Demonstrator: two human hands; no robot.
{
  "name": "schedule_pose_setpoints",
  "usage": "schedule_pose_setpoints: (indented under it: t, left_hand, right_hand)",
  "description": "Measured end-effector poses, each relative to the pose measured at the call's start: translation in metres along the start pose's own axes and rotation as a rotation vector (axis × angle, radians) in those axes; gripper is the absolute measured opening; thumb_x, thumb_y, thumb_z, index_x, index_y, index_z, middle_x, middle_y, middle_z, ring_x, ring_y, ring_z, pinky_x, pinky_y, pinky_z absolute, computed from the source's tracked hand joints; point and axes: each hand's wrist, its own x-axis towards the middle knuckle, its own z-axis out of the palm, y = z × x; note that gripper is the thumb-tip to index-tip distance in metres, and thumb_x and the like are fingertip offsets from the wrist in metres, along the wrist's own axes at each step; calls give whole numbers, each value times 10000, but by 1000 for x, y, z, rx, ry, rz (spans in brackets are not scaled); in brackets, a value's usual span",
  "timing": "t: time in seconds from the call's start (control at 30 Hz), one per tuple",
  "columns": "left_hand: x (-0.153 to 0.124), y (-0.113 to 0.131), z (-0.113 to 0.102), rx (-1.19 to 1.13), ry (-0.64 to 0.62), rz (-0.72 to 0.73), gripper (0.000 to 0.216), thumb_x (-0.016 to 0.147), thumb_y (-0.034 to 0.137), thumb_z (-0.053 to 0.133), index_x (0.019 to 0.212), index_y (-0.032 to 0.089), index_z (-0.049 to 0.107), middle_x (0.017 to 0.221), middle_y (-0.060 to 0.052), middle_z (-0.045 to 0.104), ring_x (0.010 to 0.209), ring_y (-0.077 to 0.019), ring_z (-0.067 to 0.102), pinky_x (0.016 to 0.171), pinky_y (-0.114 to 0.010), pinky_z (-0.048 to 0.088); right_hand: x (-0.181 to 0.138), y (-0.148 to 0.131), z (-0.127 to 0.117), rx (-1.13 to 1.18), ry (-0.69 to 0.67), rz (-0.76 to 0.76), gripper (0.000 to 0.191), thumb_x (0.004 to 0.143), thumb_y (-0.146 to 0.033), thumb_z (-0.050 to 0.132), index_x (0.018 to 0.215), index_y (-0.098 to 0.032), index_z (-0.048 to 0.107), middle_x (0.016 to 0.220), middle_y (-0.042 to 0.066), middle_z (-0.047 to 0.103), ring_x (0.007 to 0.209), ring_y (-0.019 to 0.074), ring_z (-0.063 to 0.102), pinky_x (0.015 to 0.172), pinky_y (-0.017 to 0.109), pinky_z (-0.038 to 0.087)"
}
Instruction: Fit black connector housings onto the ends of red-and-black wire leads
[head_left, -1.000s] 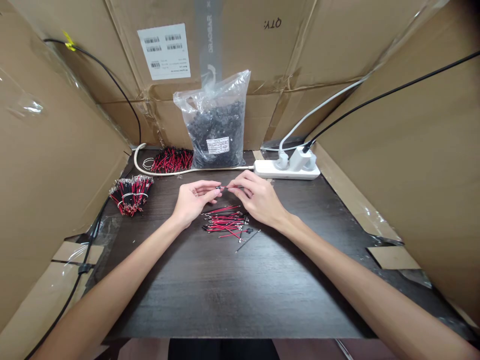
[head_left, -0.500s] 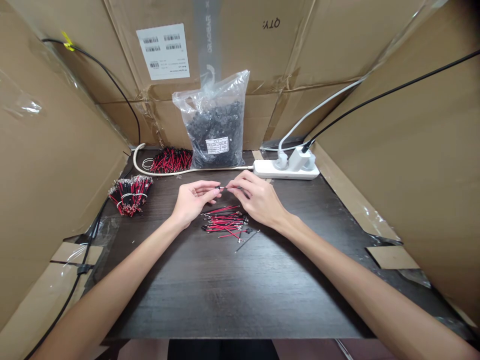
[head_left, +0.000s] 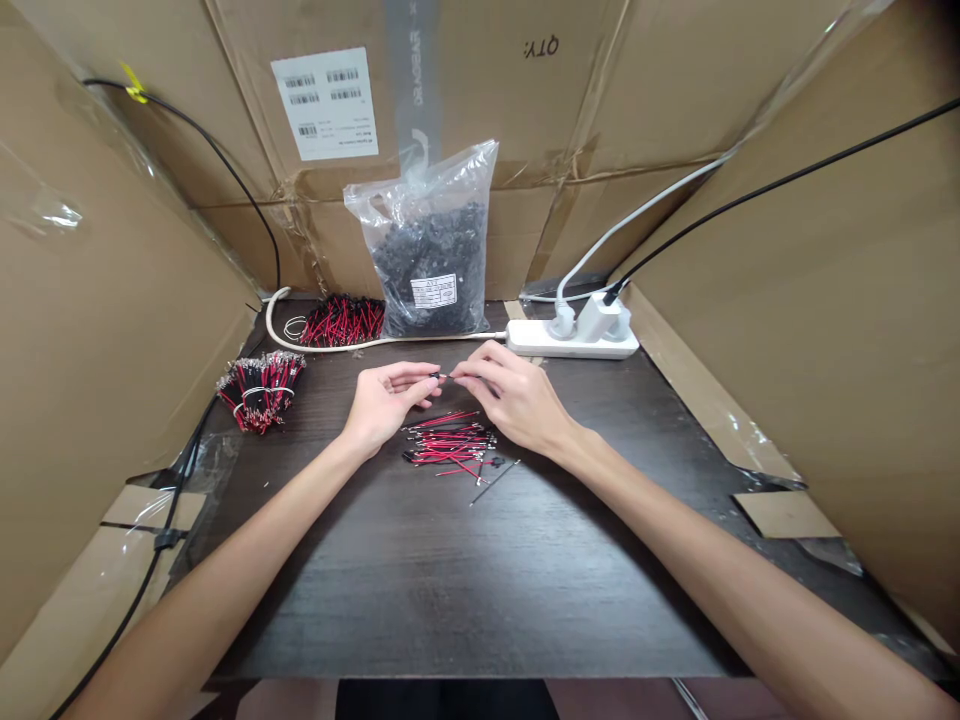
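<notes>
Thumb and fingers of my left hand (head_left: pixel 386 400) pinch a small black connector housing (head_left: pixel 435 375). Facing it, my right hand (head_left: pixel 514 390) is closed on a thin black wire (head_left: pixel 450 377), whose end meets the housing; how far it sits inside is too small to tell. Both hands hover over the dark table, fingertips nearly touching. Just below them lies a loose pile of short red and black wires (head_left: pixel 450 440) with metal ends. A single black wire (head_left: pixel 495 483) rests apart at the pile's lower right, near a small black connector (head_left: pixel 498 462).
A clear bag of black parts (head_left: pixel 431 260) stands against the cardboard back wall. Left of it lies a heap of red and black wires (head_left: pixel 345 320), with a tied wire bundle (head_left: pixel 261 390) nearer. A white power strip (head_left: pixel 574 340) sits right. Cardboard walls (head_left: pixel 825 250) enclose the table.
Both hands hold nearly the same position and grip. The black wire between them shows slightly less length toward the housing; otherwise the table looks the same.
</notes>
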Motion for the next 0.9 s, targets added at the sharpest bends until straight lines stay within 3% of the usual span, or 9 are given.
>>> schedule_pose_setpoints:
  t: [0.9]
  left_hand:
    - [2, -1, -1, 44, -29, -2, 383, 677, 358, 817, 959, 110, 741, 874, -127, 770, 734, -210, 718, 631, -304, 558]
  right_hand:
    - [2, -3, -1, 61, 7, 10, 131, 961, -159, 541, 972, -161, 672, 933, 67, 638, 794, 166, 601, 706, 307, 480]
